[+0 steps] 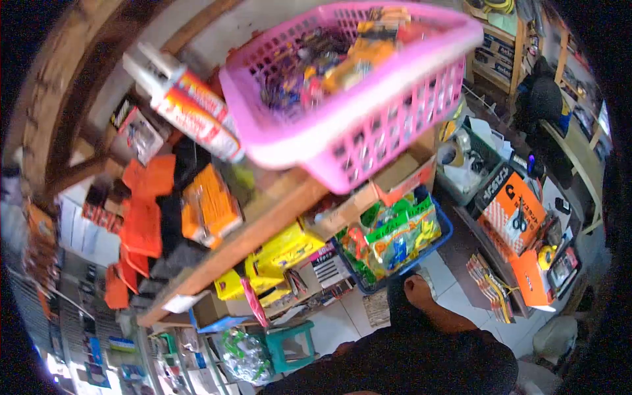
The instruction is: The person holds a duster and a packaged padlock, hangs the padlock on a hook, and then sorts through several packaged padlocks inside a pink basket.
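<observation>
A pink plastic basket full of small packaged goods fills the top middle of the view, tilted and close to the camera. I see no hand on its rim or walls. Just left of it is a white, red and orange sealant tube. Dark clothing covers the bottom of the view. A bare limb reaches from it toward the white floor tiles; I cannot tell whether it is an arm or a leg. Neither of my hands shows clearly.
A wooden shelf carries orange and yellow packs. Below it stand a blue crate of green packets, cardboard boxes and a teal stool. Orange boxes line a counter at right. Another person in dark clothes stands far right.
</observation>
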Demonstrator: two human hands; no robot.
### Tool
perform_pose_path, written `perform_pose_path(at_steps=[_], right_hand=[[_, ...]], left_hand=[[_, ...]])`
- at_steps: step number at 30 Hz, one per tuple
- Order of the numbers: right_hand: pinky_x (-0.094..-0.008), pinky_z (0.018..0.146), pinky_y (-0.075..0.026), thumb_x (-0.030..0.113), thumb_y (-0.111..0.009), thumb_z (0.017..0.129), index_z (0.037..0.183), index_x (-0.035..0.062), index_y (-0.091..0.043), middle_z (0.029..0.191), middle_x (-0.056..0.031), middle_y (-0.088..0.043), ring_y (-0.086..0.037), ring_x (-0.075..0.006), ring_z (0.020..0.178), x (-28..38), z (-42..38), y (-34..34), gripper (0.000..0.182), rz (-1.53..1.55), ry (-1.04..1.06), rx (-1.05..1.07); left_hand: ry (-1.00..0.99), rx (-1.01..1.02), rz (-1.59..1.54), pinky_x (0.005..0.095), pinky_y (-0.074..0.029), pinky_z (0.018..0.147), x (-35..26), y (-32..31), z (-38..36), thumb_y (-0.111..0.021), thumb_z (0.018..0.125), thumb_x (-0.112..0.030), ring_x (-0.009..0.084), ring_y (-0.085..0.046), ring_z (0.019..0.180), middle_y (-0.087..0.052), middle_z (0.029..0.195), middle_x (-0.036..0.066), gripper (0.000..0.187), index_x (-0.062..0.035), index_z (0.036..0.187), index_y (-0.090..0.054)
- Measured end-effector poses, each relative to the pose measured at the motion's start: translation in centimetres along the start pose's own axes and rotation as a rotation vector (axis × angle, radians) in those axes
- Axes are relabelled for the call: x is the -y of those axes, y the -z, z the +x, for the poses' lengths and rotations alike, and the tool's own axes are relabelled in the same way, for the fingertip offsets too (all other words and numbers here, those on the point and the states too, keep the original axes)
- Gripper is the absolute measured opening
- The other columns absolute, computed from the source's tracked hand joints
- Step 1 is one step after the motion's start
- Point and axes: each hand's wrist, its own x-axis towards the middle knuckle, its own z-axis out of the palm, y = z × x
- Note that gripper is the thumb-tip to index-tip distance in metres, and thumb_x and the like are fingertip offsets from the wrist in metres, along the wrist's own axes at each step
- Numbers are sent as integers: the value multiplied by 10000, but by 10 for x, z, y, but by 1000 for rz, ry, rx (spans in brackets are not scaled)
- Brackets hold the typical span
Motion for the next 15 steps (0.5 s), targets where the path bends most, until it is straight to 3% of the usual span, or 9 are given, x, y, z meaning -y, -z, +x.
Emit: perform_pose_path(at_steps=[2,5,8,10,11,12,14,15], right_hand=[[-410,599,-414,123,-545,684,705,60,-525,688,-131,-524,-521,-314,673,28,18,34,70,64,-82,27],[-407,594,-420,128,-537,693,714,58,-528,668,-136,-525,-529,-320,649,45,51,76,74,28,-73,132],[-411,589,-423,160,-548,700,723,49,-530,662,-145,-535,-536,-329,638,18,80,89,115,-19,10,193],[-409,590,-426,177,-554,705,727,43,-535,672,-153,-543,-542,-328,646,35,90,112,137,-15,-8,169],[-407,591,-429,193,-561,710,732,36,-540,683,-160,-550,-549,-326,655,49,101,127,159,-12,-26,128],[-405,592,-431,209,-567,715,736,30,-545,693,-168,-558,-555,-325,663,56,107,137,182,-7,-44,84],[-395,589,-437,203,-577,714,746,18,-548,689,-172,-564,-560,-320,654,57,110,138,190,-21,-57,63],[-377,583,-438,191,-575,718,745,7,-542,681,-164,-566,-564,-292,637,62,112,139,189,-2,-199,-5]], left_hand=[[57,30,-18,349,-468,603,-46,31,8,-399,843,-246,225,-570,867,-528,1075,78,322,-84,1119,-434],[124,48,-47,340,-472,603,-103,60,112,-406,843,-240,220,-571,868,-528,1073,76,317,-81,1116,-438],[182,61,-91,331,-476,603,-159,94,145,-412,844,-234,216,-572,869,-528,1070,74,313,-78,1113,-441],[344,-119,-515,297,-476,590,-196,108,153,-436,835,-219,201,-562,885,-520,1079,60,311,-67,1106,-452],[742,-311,-765,278,-478,641,-242,119,165,-463,827,-222,212,-554,909,-504,1106,57,307,-77,1097,-473],[747,-310,-772,278,-478,641,-224,116,158,-463,827,-222,212,-554,909,-504,1106,57,307,-77,1097,-473],[-118,-232,-342,273,-464,703,-162,109,133,-485,827,-290,208,-559,880,-512,1089,60,310,-98,1070,-499],[-138,-315,73,263,-445,733,-175,107,126,-464,845,-320,194,-558,828,-546,1009,62,307,-79,1027,-520]])
